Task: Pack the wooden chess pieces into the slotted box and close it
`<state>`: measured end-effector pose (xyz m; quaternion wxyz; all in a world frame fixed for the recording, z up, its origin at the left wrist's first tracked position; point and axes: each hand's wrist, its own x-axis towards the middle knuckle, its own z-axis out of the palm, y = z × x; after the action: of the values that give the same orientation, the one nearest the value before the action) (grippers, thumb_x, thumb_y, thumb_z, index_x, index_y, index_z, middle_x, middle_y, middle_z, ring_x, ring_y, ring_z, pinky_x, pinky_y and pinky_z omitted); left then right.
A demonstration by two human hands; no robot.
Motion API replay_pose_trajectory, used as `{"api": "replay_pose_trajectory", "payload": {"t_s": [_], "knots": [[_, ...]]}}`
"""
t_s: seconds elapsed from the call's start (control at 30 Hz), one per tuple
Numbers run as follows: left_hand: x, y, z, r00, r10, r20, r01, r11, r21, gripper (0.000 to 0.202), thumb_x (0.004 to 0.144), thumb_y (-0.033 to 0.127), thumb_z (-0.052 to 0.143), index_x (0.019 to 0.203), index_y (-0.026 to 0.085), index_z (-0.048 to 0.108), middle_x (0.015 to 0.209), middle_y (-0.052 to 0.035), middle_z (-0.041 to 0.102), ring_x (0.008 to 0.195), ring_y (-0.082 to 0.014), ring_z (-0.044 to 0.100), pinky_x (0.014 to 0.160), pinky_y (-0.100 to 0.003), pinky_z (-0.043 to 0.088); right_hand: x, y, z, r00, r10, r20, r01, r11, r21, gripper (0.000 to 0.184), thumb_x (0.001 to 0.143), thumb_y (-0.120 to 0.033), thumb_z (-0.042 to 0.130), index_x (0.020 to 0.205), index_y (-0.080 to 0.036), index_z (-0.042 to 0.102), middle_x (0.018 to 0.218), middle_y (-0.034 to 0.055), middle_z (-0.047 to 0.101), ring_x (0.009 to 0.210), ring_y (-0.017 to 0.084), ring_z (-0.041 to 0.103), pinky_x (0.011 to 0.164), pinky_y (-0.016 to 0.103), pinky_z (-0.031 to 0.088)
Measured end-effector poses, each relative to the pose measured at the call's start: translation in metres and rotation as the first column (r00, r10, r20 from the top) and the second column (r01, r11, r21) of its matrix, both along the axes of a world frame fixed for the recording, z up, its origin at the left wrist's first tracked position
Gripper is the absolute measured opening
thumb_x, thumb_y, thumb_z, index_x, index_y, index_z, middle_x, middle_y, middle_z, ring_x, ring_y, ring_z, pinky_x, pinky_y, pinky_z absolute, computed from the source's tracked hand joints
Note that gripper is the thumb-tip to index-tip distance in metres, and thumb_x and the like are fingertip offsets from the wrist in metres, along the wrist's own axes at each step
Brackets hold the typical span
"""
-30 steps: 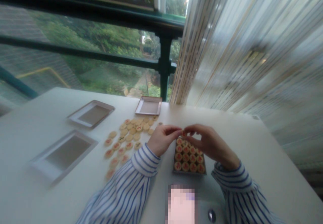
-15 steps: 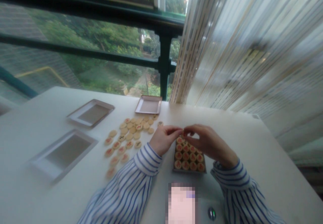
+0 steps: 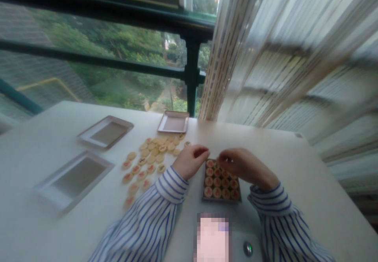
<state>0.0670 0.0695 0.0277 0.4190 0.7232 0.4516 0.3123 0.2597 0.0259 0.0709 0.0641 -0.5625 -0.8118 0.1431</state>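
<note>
Sleeves (image 3: 171, 185) are blue-striped white, discs (image 3: 217, 192) pale tan.

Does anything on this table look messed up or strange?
I see no damage. The loose round pieces lie untidily left of the box, some showing marks, others blank, unlike the neatly lined-up pieces inside it. Also odd: a pinkish, blocky patch at the bottom edge hides whatever is there.

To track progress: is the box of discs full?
Cannot tell: rows of discs show in the box, but the right hand hides one corner.
</note>
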Motion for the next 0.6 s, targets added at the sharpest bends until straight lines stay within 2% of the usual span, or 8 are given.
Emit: {"api": "replay_pose_trajectory", "payload": {"t_s": [0.23,0.6], "knots": [[0.0,0.001,-0.013,0.975,0.052,-0.216,-0.03,0.994,0.104,0.03,0.077,0.037,0.052,0.093,0.016,0.066,0.081,-0.0056,0.069,0.073,-0.016,0.063,0.067,-0.026,0.048,-0.005,0.002,-0.003,0.981,0.007,0.194,0.004,0.999,-0.054,0.023,0.082,-0.029,0.046,0.089,-0.022,0.066,0.083,0.0045,0.069,0.075,0.016,0.061,0.062,0.024,0.036],[0.006,-0.004,-0.02,0.94,0.03,-0.34,0.001,0.996,0.09,0.03,0.077,0.036,0.052,0.098,0.018,0.063,0.081,-0.0041,0.068,0.069,-0.0151,0.06,0.063,-0.025,0.044,-0.006,0.004,-0.009,0.968,0.034,0.248,-0.013,0.996,-0.087,0.022,0.083,-0.028,0.046,0.09,-0.023,0.066,0.089,0.0055,0.068,0.082,0.018,0.061,0.068,0.025,0.038]]}}
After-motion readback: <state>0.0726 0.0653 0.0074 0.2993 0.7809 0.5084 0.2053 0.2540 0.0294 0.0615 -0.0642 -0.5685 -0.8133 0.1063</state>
